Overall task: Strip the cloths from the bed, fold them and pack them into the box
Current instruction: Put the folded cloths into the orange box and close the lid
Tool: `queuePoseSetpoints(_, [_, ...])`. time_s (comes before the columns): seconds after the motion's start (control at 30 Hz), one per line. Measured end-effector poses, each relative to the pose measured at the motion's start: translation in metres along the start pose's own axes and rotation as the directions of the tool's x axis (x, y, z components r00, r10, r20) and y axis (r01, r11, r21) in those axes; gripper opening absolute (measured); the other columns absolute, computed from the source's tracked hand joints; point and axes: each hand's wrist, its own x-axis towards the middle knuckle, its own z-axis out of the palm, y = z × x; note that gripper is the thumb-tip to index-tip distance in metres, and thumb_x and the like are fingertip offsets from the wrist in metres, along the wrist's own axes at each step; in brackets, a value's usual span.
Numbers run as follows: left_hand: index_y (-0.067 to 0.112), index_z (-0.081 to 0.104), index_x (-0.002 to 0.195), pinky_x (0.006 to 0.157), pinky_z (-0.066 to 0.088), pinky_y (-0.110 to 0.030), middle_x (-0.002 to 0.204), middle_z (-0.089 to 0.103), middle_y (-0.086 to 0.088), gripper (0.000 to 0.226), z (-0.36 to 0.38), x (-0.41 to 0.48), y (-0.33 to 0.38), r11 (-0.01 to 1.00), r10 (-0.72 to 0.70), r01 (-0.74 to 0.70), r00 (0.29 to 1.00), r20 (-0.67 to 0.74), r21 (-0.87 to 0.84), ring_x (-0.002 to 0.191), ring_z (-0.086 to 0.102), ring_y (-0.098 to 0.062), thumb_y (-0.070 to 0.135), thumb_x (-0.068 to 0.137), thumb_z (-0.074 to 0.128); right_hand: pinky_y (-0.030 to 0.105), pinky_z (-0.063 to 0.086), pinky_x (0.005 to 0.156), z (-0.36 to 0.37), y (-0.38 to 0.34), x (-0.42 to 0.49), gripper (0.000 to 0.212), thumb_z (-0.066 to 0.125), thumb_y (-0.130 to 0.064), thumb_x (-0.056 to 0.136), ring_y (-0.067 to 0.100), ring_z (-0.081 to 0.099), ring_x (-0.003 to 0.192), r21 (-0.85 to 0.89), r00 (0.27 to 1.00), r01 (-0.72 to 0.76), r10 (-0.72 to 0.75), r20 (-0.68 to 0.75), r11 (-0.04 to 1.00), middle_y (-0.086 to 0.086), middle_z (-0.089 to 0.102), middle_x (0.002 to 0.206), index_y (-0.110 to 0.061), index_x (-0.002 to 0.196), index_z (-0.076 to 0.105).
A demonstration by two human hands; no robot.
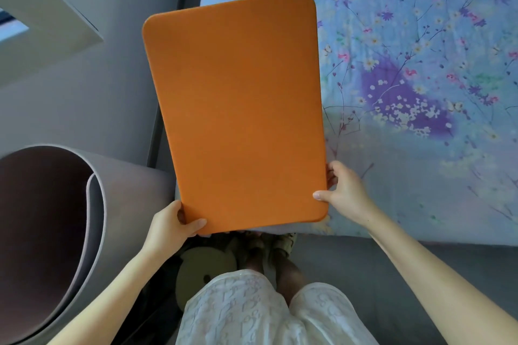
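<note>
A flat orange panel with rounded corners, probably the box lid, is held up in the middle of the view, over the bed's left edge. My left hand grips its near left corner, thumb on top. My right hand grips its near right corner, thumb on the face and fingers behind. The bed fills the right side under a blue floral sheet that lies spread flat. The box body itself is hidden or out of view.
A large rolled grey mat stands at the lower left. A grey wall and a window recess are at the upper left. A round pale stool and my feet are on the floor below the panel.
</note>
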Motion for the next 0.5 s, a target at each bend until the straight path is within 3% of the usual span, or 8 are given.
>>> queuePoseSetpoints(0.27, [0.004,0.054,0.084,0.065,0.055,-0.041,0.076,0.062,-0.005,0.031,0.011,-0.003,0.003,0.997,0.050,-0.048,0.998,-0.036,0.055,0.065,0.062,-0.016,0.023,0.076,0.078,0.014,0.036,0.062,0.014,0.030,-0.025,0.038,0.073,-0.017,0.082,0.015,0.053,0.092,-0.042,0.997,-0.077,0.077,0.011,0.996,-0.005,0.053,0.103,-0.017,0.107,0.046])
queuePoseSetpoints(0.5, [0.003,0.052,0.085,0.060,0.046,-0.030,0.074,0.060,-0.002,0.029,0.017,-0.011,0.006,0.998,0.055,-0.051,0.990,-0.130,0.040,0.066,0.056,-0.016,0.018,0.078,0.076,0.030,0.039,0.070,0.018,0.030,-0.024,0.038,0.073,-0.022,0.081,0.020,0.052,0.089,-0.156,0.997,-0.032,0.020,-0.081,0.987,0.000,0.053,0.100,-0.012,0.106,0.046])
